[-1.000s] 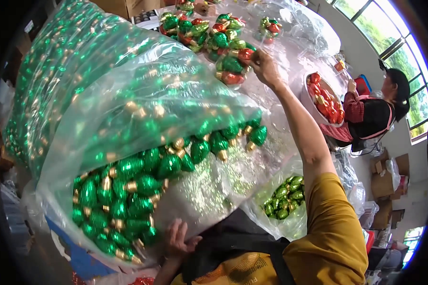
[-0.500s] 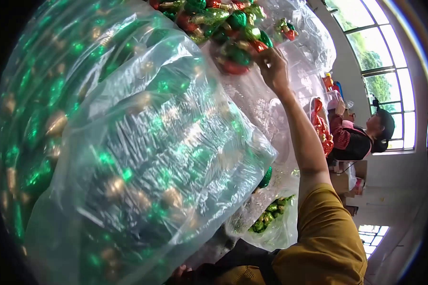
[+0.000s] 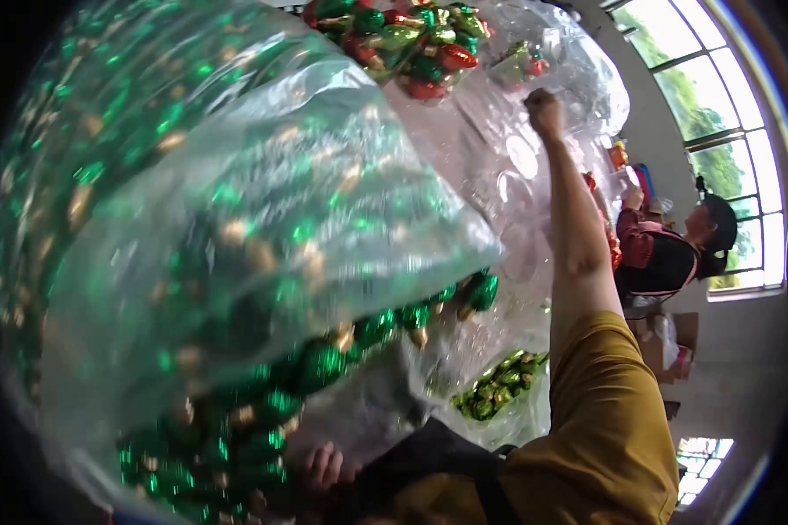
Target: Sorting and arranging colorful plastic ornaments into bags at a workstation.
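Big bag hoisted closer, right arm stretched higher

The clear bag of green foil sweets (image 3: 236, 289) now fills the left and centre of the frame; left hand (image 3: 324, 468) fingers clamped on its bottom, lower centre. Right hand (image 3: 545, 112), fingers together in a fist, has risen against the clear plastic (image 3: 499, 175), upper right.

The right arm is extending up and away toward one o'clock, the elbow nearly straight, a mustard short sleeve covering the upper arm. The right hand (image 3: 544, 111) is closing into a fist at full reach, knuckles facing outward. The left hand (image 3: 324, 468) is sitting low at six o'clock, fingers curling upward, mostly hidden.
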A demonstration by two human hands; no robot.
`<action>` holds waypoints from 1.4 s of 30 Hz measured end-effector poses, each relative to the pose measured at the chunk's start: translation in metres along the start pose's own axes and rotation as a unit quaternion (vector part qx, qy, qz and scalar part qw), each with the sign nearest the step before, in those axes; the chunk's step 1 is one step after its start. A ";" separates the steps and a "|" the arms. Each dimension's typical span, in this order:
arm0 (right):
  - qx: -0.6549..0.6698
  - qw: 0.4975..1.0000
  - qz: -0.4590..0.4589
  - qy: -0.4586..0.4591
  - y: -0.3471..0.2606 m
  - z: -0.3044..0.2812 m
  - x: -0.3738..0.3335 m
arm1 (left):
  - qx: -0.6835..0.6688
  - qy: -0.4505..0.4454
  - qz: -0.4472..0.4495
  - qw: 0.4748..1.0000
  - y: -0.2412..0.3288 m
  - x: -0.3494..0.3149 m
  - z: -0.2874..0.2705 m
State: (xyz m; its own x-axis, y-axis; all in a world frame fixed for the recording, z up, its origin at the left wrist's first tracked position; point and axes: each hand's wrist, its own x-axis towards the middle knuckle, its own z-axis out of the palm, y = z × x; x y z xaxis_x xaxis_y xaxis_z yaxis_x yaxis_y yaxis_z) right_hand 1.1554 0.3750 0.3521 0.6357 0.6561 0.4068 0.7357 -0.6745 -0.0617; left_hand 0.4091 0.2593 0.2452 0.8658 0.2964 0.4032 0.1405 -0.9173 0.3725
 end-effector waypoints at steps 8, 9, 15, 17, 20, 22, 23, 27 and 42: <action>0.289 0.921 -0.253 -0.066 -0.157 -0.255 -0.239 | -0.024 0.060 -0.196 0.979 0.039 -0.041 0.037; 0.302 0.895 -0.304 -0.122 -0.162 -0.275 -0.272 | -0.039 0.064 -0.184 0.980 0.038 -0.037 0.031; 0.236 0.798 -0.515 -0.205 -0.184 -0.293 -0.427 | -0.007 0.170 -0.128 0.977 0.072 -0.057 0.006; 0.232 0.785 -0.533 -0.215 -0.186 -0.276 -0.452 | -0.022 0.176 -0.131 0.975 0.088 -0.071 -0.004; 0.173 0.779 -0.569 -0.198 -0.206 -0.244 -0.468 | 0.001 0.169 -0.134 0.976 0.116 -0.116 -0.024; 0.163 0.785 -0.563 -0.200 -0.214 -0.216 -0.467 | 0.021 0.167 -0.164 0.972 0.138 -0.149 -0.031; 0.144 0.803 -0.544 -0.197 -0.220 -0.203 -0.467 | 0.056 0.181 -0.197 0.962 0.142 -0.168 -0.038; 0.160 0.844 -0.499 -0.118 -0.229 -0.225 -0.468 | 0.176 0.223 -0.415 0.864 0.165 -0.267 -0.076; 0.258 0.890 -0.375 -0.035 -0.163 -0.226 -0.500 | 0.223 0.257 -0.815 0.469 0.074 -0.515 -0.020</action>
State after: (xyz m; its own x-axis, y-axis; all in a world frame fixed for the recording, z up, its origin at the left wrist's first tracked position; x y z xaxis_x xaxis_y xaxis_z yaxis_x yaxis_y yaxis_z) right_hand 0.6646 0.0798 0.3650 -0.0787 0.8881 0.4529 0.9572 0.1943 -0.2146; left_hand -0.0359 0.0436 0.0816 -0.7803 0.6207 0.0765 0.6002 0.7090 0.3703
